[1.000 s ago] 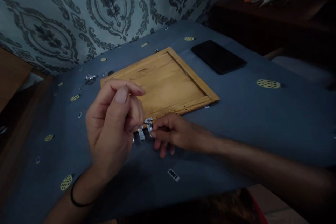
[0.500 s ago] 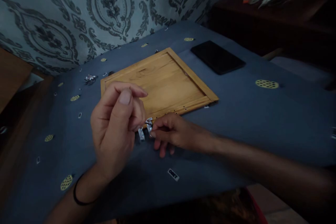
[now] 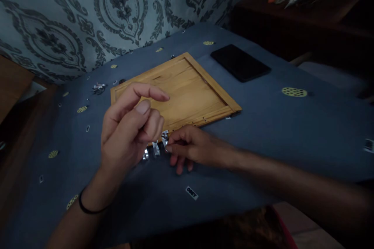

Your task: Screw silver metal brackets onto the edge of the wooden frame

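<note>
A framed wooden panel lies on the blue tablecloth, small dark holes along its near edge. Several silver metal clips stick out from that edge. My right hand pinches the rightmost metal clip between thumb and fingertips, its other fingers curled below. My left hand is raised in front of the panel's near left part. Its thumb presses on curled fingers while the index finger arches forward, apart from the thumb. Whatever the left fist holds, if anything, is hidden; a thin dark tip shows near the clip.
A black tablet or large phone lies right of the panel. A small heap of shiny metal pieces sits at the far left. Behind the table hangs a patterned curtain. The tablecloth has printed pineapples and labels.
My left index finger has lifted away from the thumb, and the hand has shifted slightly, uncovering another metal clip. My right hand stays at its clip. The view has moved a little.
</note>
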A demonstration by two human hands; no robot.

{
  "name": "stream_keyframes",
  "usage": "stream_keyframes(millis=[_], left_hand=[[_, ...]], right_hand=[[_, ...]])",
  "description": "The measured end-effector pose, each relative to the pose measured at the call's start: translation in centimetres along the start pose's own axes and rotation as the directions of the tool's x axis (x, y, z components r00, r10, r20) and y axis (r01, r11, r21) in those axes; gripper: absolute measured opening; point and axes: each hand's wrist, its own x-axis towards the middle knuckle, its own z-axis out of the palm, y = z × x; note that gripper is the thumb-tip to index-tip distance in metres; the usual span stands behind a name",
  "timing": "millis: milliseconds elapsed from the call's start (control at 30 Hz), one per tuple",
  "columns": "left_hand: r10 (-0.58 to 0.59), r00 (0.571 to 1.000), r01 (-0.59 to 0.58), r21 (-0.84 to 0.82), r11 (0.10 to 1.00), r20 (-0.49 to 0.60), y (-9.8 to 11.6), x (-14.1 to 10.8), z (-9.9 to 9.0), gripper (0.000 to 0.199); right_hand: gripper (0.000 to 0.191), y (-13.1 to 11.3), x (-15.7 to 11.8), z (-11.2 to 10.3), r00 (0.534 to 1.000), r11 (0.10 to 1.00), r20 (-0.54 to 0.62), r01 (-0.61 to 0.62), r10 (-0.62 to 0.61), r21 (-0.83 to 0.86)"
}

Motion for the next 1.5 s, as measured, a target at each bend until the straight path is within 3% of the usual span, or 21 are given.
stream_keyframes(millis=[133, 367, 600, 733, 1000, 1500], left_hand=[[-0.007, 0.999, 0.008, -0.008, 1.0, 0.033, 0.4, 0.1, -0.4, 0.019], [0.142, 0.985, -0.141, 0.022, 0.99, -0.095, 2.2, -0.5, 0.0, 0.031], [0.064, 0.973, -0.053, 0.054, 0.997, -0.222, 1.1, -0.4, 0.7, 0.03], [0.095, 0.973, -0.075, 0.104, 0.992, -0.208, 0.6, -0.5, 0.7, 0.021], [0.11, 0.971, -0.088, 0.114, 0.99, -0.214, 0.3, -0.6, 0.8, 0.024], [0.122, 0.931, -0.089, 0.11, 0.99, -0.345, 0.2, -0.2, 1.2, 0.028]], right_hand=[[0.024, -0.3, -0.1, 0.1, 1.0, 1.0, -0.006, -0.022, 0.022, -0.006], [0.025, 0.0, -0.1, -0.1, 1.0, 1.0, 0.005, 0.007, -0.007, 0.002], [0.024, 0.2, 0.1, -0.1, 1.0, 1.0, 0.011, 0.007, -0.007, -0.003], [0.023, 0.1, 0.0, -0.1, 1.0, 1.0, 0.007, 0.006, -0.006, 0.001], [0.025, -0.4, -0.1, 0.0, 1.0, 1.0, -0.012, -0.021, 0.021, -0.014], [0.028, -0.6, -0.2, 0.2, 0.999, 0.999, -0.021, -0.04, 0.04, -0.022]])
